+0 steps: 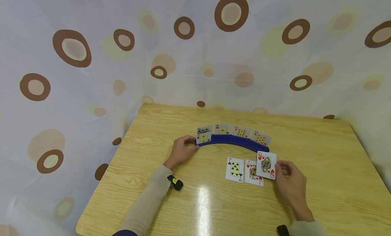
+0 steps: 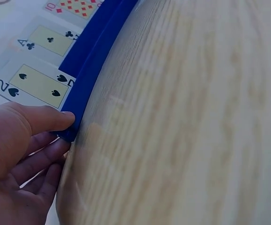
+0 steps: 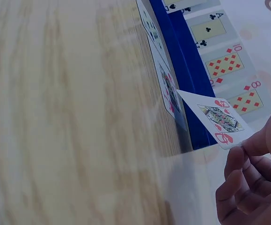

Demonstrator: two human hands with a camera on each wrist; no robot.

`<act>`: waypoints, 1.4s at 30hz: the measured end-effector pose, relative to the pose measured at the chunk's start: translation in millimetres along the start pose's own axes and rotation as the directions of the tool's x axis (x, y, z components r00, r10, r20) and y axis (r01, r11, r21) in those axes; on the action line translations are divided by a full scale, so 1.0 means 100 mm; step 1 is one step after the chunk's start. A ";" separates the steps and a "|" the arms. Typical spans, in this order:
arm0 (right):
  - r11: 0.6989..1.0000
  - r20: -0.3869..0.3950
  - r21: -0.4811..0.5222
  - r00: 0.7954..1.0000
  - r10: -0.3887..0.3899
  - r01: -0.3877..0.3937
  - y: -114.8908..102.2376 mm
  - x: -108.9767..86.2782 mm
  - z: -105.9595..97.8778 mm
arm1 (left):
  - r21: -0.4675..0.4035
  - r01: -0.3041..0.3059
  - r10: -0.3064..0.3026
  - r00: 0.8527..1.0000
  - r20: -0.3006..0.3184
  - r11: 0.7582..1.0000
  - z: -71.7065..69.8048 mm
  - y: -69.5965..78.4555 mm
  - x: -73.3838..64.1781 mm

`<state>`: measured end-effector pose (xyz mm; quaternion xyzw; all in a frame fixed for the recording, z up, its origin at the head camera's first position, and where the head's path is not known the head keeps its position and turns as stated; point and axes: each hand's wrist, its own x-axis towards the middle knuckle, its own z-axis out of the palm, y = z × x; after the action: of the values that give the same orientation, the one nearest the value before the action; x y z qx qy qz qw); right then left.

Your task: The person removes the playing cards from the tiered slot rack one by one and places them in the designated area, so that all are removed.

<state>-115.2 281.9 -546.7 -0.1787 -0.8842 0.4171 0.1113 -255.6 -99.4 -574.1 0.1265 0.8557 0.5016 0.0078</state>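
Observation:
A curved blue card holder (image 1: 232, 139) stands on the table. My left hand (image 1: 181, 151) grips its left end, the thumb on the front side in the left wrist view. Upright in the holder are the two of spades (image 1: 203, 138), a black five (image 1: 204, 130) partly behind it, the ace of clubs (image 1: 222, 129), the ten of diamonds (image 1: 241, 131) and the eight of diamonds (image 1: 260, 138). My right hand (image 1: 291, 180) pinches the queen of hearts (image 1: 266, 165) by its edge, near the holder's right end. It partly covers the jack of hearts (image 1: 250, 178), which lies face up beside the seven of clubs (image 1: 235, 169).
The wooden table (image 1: 330, 168) carries the cards and holder. Behind it hangs a pale curtain (image 1: 195, 56) with brown rings and dots. Black straps (image 1: 175, 183) sit at the sleeves.

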 end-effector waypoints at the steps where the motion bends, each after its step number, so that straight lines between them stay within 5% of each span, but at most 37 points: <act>1: 1.000 0.001 -0.001 1.000 0.003 -0.003 0.02 0.00 -0.01 | 0.005 0.003 -0.003 1.000 0.002 1.000 -0.01 0.00 0.00; 20: 0.996 0.000 -0.028 0.996 0.090 -0.090 0.22 -0.04 -0.11 | 0.076 0.035 -0.041 0.996 0.083 0.996 -0.09 0.08 0.06; 32: 0.995 0.040 -0.099 0.999 0.019 -0.015 0.30 0.00 -0.22 | 0.076 0.033 -0.039 0.997 0.072 0.997 -0.07 0.11 0.08; 42: 0.988 0.083 -0.149 0.995 0.051 -0.038 0.27 0.03 -0.22 | 0.064 0.040 -0.045 0.997 0.067 0.997 -0.05 0.13 0.09</act>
<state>-103.9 314.3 -553.9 -0.1878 -0.9124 0.3602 0.0501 -262.3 -95.9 -559.8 0.1255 0.8728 0.4697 0.0438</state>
